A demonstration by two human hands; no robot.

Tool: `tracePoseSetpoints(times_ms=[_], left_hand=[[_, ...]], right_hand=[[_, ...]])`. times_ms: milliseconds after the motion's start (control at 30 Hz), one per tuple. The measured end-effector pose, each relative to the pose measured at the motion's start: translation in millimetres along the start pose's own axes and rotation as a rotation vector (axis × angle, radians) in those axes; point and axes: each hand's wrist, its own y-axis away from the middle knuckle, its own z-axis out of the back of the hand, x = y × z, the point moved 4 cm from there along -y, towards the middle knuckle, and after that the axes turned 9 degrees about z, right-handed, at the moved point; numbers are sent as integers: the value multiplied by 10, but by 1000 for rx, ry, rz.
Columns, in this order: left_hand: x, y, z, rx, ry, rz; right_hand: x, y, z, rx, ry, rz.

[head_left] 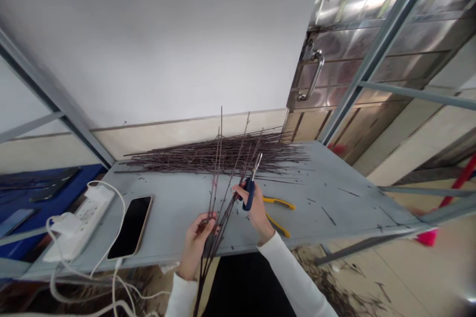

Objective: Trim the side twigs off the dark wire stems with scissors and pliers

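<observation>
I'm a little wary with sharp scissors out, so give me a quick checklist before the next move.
1. Left hand closed around the bundle of thin dark twigs: ok.
2. Right hand firmly around the blue-handled scissors: ok.
3. Scissor blades open and lined up on a stem: cannot tell, too thin and blurred.
4. Yellow-handled tool apart from the right hand: ok, it lies just beyond it.
5. Phone lying flat on the grey table, away from both hands: ok.
6. White cable from the white power strip kept tidy: not ok, it loops loosely over the table's front edge.
</observation>
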Motion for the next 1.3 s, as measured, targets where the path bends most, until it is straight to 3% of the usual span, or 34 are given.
tracePoseSetpoints(times_ms=[100,233,367,733,1067,1300], left_hand=[[14,17,-69,-24,96,21],[51,2,-143,32,148,59],[57,-10,-165,37,168,52],[41,20,-275,51,240,148],[9,54,-318,135,284,237],[-18,51,-337,174,269,236]], right_hand=[[15,-35,64,-3,55,36],[88,-76,198,20,129,43],[231,-70,374,108,346,88],[451,173,783,234,742,271],[843,165,782,286,890,619],[1057,106,786,367,1080,741]])
